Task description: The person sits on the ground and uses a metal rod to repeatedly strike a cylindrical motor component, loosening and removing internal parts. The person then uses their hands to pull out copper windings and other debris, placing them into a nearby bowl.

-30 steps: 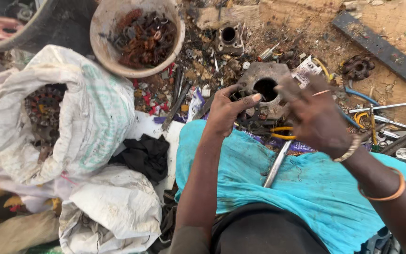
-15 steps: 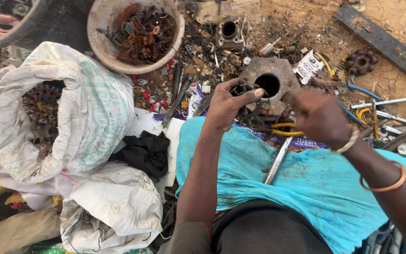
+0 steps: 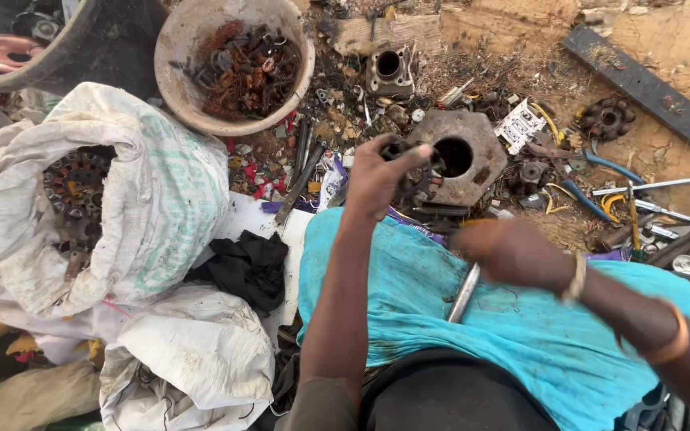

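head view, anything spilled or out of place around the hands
Yes: small rusty scrap bits lie scattered on the dirt beside the bowl, not in it. A metal rod lies loose on the turquoise cloth.

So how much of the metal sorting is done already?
Some looks done: the bowl holds rusty bits and the white sack holds round metal parts. In hand now: the left hand grips a small dark metal part over the hexagonal metal block; the right hand is blurred above the turquoise cloth. Left: lots of scrap lies scattered on the ground.
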